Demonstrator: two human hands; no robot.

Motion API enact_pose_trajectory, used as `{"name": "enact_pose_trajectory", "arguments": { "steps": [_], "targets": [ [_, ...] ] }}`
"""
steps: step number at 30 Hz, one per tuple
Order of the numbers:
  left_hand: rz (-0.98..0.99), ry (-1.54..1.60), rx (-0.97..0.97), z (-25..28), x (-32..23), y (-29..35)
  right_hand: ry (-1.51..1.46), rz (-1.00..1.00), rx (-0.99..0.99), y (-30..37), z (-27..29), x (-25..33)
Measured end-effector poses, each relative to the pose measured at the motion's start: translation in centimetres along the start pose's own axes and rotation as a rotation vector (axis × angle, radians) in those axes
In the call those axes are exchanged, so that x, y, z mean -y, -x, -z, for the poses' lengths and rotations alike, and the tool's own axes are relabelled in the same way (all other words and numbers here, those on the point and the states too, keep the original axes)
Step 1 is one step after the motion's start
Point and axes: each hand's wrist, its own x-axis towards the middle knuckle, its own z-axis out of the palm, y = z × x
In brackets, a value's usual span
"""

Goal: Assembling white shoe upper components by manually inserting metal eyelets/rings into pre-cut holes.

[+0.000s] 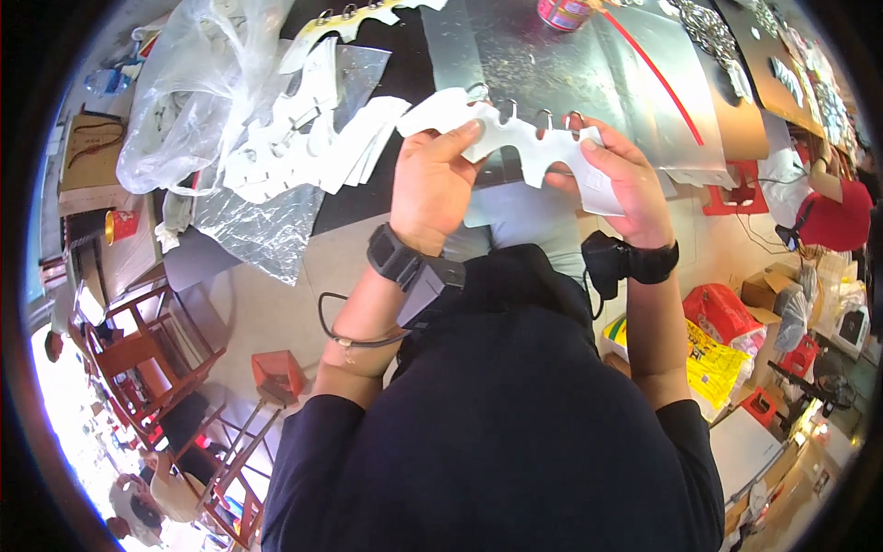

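Observation:
Both of my hands hold up a white scalloped card (495,134) at the table's near edge. Several small metal rings stand along its far edge. Closed on its left part is my left hand (434,189), thumb on top. My right hand (635,184) pinches the right end, with its thumb over the card and its fingers behind. Left of my left hand lies a pile of similar white cards (317,156), some fanned out. A further card with rings (354,20) rests beyond that pile.
Clear plastic bags (198,101) crowd the table's left side. A red tin (564,13) and a red strip (655,75) sit on the clear sheet ahead. Metal chains (704,32) lie at the far right. Wooden chairs (138,359) and a person in red (837,216) are off to the sides.

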Motion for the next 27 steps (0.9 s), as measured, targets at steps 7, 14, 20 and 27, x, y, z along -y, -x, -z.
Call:
{"name": "enact_pose_trajectory", "arguments": {
  "steps": [7, 14, 20, 27],
  "targets": [
    [-0.042, 0.022, -0.014, -0.3, 0.2, 0.2, -0.034, 0.049, -0.006, 0.7, -0.4, -0.1],
    [-0.086, 0.023, 0.034, -1.3, 0.1, 0.7, -0.101, 0.009, 0.025, 0.6, -1.3, -0.1],
    [-0.092, 0.115, -0.027, -0.6, 0.4, 0.5, -0.059, 0.041, -0.016, 1.0, -1.4, -0.1],
    [-0.074, 0.083, -0.129, 0.0, 0.3, 0.4, 0.15, 0.018, -0.045, 0.9, -1.3, 0.2]
  ]
}}
